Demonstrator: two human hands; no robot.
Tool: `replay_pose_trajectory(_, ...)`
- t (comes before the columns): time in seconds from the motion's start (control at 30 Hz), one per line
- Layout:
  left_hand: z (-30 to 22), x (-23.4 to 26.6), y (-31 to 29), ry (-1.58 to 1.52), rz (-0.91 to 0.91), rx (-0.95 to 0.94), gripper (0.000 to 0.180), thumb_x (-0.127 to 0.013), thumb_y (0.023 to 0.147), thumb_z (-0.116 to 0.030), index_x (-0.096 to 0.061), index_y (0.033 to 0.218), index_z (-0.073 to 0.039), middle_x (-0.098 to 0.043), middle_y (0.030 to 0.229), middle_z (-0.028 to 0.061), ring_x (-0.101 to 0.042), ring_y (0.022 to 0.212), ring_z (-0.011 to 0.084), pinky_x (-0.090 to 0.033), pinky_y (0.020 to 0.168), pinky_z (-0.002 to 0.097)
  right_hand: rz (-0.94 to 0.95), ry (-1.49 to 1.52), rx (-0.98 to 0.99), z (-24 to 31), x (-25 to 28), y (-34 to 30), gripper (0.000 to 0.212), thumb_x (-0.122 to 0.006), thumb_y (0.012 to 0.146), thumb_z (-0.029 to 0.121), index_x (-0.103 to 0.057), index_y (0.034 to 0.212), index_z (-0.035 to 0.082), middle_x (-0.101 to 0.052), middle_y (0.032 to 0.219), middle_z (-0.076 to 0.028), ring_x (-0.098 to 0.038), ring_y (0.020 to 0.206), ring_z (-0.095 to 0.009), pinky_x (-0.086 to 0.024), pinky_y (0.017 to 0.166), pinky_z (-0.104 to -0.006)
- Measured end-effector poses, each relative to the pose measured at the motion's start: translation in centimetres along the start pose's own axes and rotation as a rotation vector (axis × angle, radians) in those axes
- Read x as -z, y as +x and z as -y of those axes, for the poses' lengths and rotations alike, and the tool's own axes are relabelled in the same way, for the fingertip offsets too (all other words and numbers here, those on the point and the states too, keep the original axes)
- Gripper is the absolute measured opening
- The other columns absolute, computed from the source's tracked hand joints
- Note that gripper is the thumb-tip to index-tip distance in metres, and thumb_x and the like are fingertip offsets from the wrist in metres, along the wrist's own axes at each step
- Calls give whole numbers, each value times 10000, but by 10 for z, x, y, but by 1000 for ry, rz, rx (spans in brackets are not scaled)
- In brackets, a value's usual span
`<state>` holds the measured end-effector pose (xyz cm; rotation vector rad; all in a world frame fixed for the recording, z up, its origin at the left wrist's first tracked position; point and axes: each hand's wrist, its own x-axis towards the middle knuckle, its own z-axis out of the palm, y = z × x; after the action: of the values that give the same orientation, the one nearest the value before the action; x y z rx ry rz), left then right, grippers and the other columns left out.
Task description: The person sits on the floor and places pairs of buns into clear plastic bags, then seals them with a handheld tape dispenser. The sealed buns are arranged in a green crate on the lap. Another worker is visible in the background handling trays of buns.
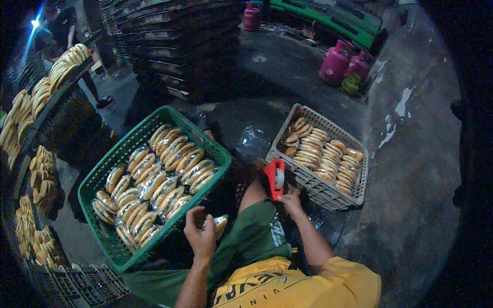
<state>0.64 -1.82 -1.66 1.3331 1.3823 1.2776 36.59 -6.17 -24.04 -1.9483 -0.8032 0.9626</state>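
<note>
We have a wrapped bun (221, 224) in our left hand (200, 231), grip pinched closed on it, just outside the green crate (224, 154), off the edge facing us, above our shorts (249, 226). Right hand (291, 201) has its grip closed around the near end of the red tape dispenser (273, 177), just beside the grey crate's (328, 191) left corner. Key relation: from the left grip, dispenser lies right and farther out, clear gap between; right hand is well off from the bun. Bun's long axis looks slanted, visible end pointing out and right; left hand hides part of it. Dispenser's long axis runs roughly straight away from us.
</note>
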Motion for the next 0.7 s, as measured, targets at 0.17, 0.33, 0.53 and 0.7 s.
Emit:
replay_pose_trajectory(0.17, 12, 3, -1, 85, 57, -53, 234, -665, 833, -41, -636, 1063, -9, -660, 846, 73, -626, 767, 138, -509, 730, 297, -68, -364, -71, 64, -14, -39, 211, -782, 800, 223, -715, 720, 40, -674, 707, -105, -620, 662, -193, -475, 688, -364)
replay_pose_trajectory(0.33, 13, -1, -8, 155, 21, -31, 230, -674, 856, -43, -630, 1079, -8, -696, 908, 107, -667, 825, 157, -531, 743, 300, 549, 194, 562, 187, -66, -105, 157, -751, 810, 152, -748, 915, 35, -677, 1048, -103, -611, 1060, -216, -480, 933, -339)
replay_pose_trajectory(0.53, 5, 20, -9, 78, -53, 30, 213, -679, 858, -51, -629, 1059, -3, -686, 907, 112, -679, 792, 171, -548, 738, 317, 521, 35, 642, 264, -105, -162, 273, -775, 769, 88, -704, 1027, 36, -637, 1101, -106, -578, 1127, -242, -466, 966, -361)
replay_pose_trajectory(0.7, 5, 56, -1, -142, 134, 133, 361, -731, 878, -151, -595, 1184, -17, -657, 1080, 78, -622, 973, 137, -522, 857, 315, 588, -7, 870, 276, -117, -166, 278, -811, 725, 85, -686, 968, 33, -653, 975, -95, -635, 999, -268, -500, 891, -369)
